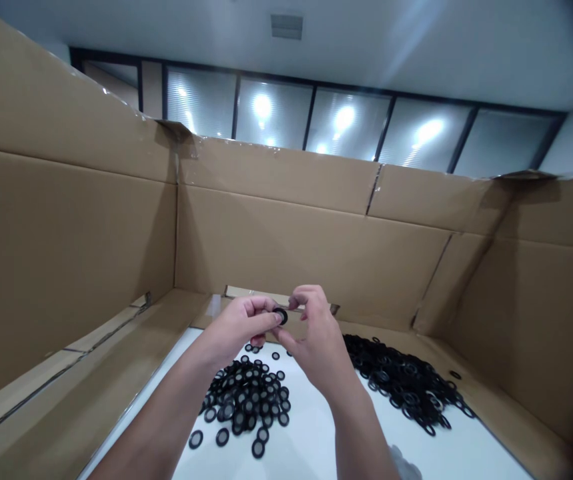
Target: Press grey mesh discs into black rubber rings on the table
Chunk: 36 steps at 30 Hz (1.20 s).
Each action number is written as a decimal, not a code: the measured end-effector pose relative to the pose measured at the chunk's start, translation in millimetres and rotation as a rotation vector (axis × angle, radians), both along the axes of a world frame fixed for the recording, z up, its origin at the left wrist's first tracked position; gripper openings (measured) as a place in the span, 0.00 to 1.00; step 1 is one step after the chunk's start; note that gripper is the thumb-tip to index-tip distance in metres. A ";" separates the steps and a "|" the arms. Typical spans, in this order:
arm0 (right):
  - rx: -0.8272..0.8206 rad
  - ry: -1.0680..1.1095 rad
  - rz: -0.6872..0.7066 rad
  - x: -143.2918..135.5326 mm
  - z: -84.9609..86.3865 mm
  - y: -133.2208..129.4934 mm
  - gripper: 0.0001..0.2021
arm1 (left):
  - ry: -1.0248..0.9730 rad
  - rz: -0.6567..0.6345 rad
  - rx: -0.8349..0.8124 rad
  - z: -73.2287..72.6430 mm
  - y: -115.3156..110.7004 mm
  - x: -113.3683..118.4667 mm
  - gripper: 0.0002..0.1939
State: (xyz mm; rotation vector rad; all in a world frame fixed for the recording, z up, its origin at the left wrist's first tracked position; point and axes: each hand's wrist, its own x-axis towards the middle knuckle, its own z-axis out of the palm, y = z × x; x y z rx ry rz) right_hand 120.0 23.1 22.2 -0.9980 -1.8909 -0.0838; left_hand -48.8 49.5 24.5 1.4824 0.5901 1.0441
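Observation:
Between thumb and fingers, my left hand (243,321) pinches a small black ring washer with a grey centre (283,314). Just right of it, my right hand (313,330) has its thumb and curled fingers apart, and nothing shows between them. The right thumb tip comes close to the lower edge of the washer; whether it touches cannot be made out. Below both hands, a pile of black washers with grey centres (249,397) lies on the white surface (311,433). To the right is a bigger heap of plain black rings (406,380).
Tall cardboard walls (286,233) close off the back, left and right. At the bottom edge, partly hidden by my right forearm, lies a small grey translucent pile (405,465). One loose black ring (455,375) sits on the cardboard right of the heap.

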 end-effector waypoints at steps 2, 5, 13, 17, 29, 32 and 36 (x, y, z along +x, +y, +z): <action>-0.001 0.007 0.016 7.1 0.7 -0.4 0.22 | 0.037 0.050 0.031 -1.9 3.2 -0.2 0.13; 0.010 0.063 -0.042 37.5 1.9 5.1 0.25 | 0.255 0.237 0.173 -8.3 13.4 -2.1 0.12; -0.257 -0.132 -0.499 164.2 -50.5 93.0 0.12 | 0.523 0.380 0.306 -25.3 36.1 -11.2 0.14; -0.512 -0.387 -0.530 201.2 -105.4 117.7 0.08 | 0.549 0.350 0.333 -20.5 29.0 -13.0 0.12; -0.500 -0.725 -0.690 198.1 -174.6 121.8 0.12 | 0.629 0.336 0.373 -6.2 13.6 -19.4 0.12; -0.479 -0.724 -0.714 197.0 -170.8 127.4 0.12 | 0.627 0.370 0.371 -5.9 13.3 -22.8 0.13; -0.462 -0.704 -0.706 191.7 -170.3 132.6 0.17 | 0.617 0.408 0.370 -6.7 15.4 -25.8 0.13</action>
